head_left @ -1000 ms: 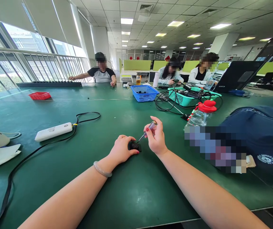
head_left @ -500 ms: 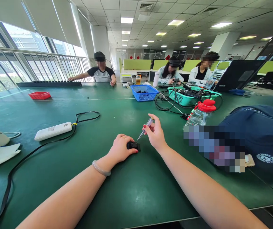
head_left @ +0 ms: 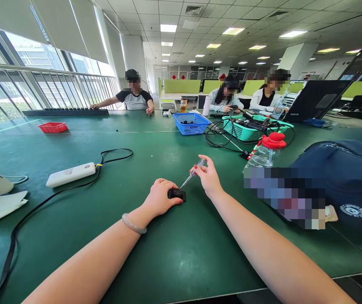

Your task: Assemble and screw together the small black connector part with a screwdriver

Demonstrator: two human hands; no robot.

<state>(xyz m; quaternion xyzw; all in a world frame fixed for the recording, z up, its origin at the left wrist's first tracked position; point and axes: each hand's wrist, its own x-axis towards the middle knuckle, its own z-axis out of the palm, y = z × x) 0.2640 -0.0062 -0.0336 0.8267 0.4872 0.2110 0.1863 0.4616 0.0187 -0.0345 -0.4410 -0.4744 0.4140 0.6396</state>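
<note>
On the green tabletop [head_left: 181, 236], a small black block-like part [head_left: 177, 194] sits between the thumb and fingers of my left hand [head_left: 162, 196], which presses it in place. A screwdriver [head_left: 193, 172] with a clear handle and thin metal shaft is gripped in my right hand [head_left: 209, 177]. It slants down to the left, its tip at the top of the black part. Whether the tip sits in a screw is too small to tell. Part of the block is hidden behind my left fingers.
A white power strip [head_left: 71, 174] with a black cord lies left. Farther off stand a red tray [head_left: 53, 127], a blue basket [head_left: 191, 123] and a green basket [head_left: 247, 131] of cables. A red-capped bottle [head_left: 265, 152] and dark blue bag [head_left: 342, 181] are right. Several people sit across the table.
The screwdriver handle has tilted lower and to the right, with my right hand shifting slightly along with it. My left hand and the black part stay where they were.
</note>
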